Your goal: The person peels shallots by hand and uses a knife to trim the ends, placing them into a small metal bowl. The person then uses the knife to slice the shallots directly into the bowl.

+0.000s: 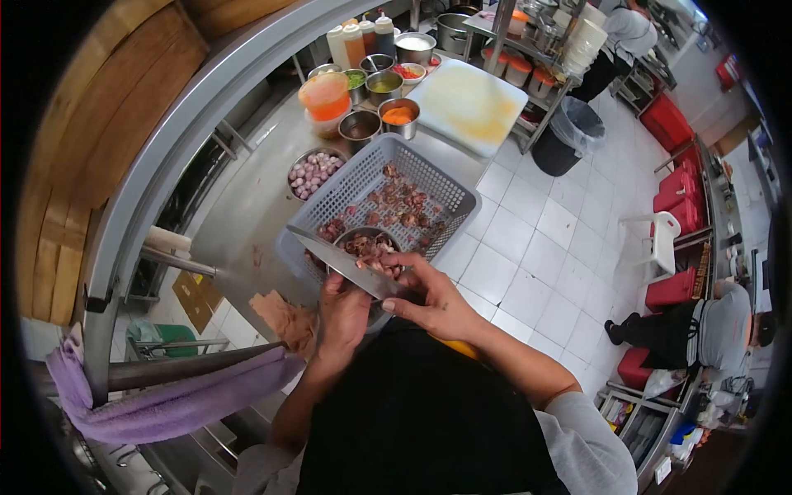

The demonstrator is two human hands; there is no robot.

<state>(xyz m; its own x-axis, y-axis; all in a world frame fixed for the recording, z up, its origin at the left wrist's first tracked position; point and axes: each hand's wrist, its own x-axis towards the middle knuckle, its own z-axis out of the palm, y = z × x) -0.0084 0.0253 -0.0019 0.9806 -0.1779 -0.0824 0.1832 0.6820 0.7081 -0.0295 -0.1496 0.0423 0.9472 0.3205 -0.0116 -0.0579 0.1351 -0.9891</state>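
Note:
My right hand (429, 299) grips a knife (351, 266); the wide blade points up and left, and the handle is hidden in the hand. Just under the blade is my left hand (345, 312), its fingers curled and partly covered, so what they hold cannot be made out. Beyond both hands, a metal bowl of shallots and reddish skins (369, 242) sits in the near part of a grey perforated basket (445, 186). More dark red skins (408, 206) lie scattered across the basket's bottom.
A bowl of peeled shallots (315, 173) stands left of the basket. Behind are metal sauce pots (399, 115), an orange-filled tub (324, 95), squeeze bottles (353, 45) and a cutting board (466, 107). Crumpled brown paper (285, 320) lies left. Two other people work at right.

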